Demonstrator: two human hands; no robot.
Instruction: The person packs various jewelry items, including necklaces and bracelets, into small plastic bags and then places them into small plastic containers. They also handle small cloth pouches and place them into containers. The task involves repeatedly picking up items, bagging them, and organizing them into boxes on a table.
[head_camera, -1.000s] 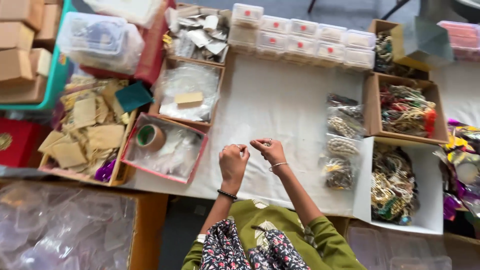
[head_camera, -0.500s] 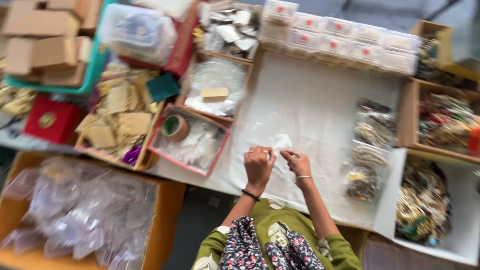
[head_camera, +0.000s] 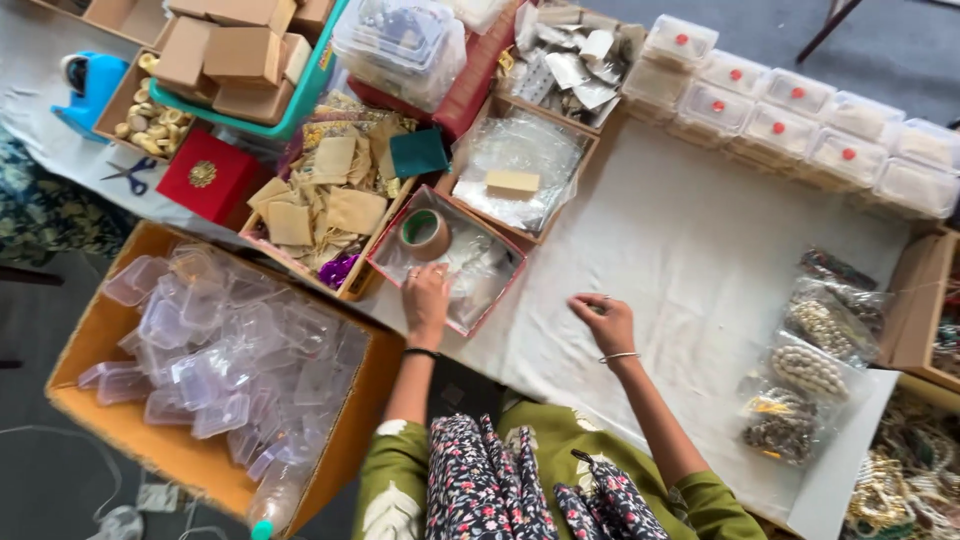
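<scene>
head view: the left hand (head_camera: 427, 300) rests, fingers curled, on the near rim of the red-edged tray (head_camera: 388, 275) at the white cloth's (head_camera: 680, 250) left edge, tape roll (head_camera: 424, 233) just beyond. the right hand (head_camera: 606, 320), loosely closed and seemingly empty, lies on the cloth, well apart.

Red-rimmed shallow box (head_camera: 497, 290), clear bags inside, tape roll (head_camera: 424, 232) in its corner

The person wears an olive-green top with pale leaf prints and sleeves past the elbow, and a dark floral scarf down the front. The left hand (head_camera: 427, 298) has a black wrist band; the right hand (head_camera: 608, 322) has rings and a thin silver bangle.
</scene>
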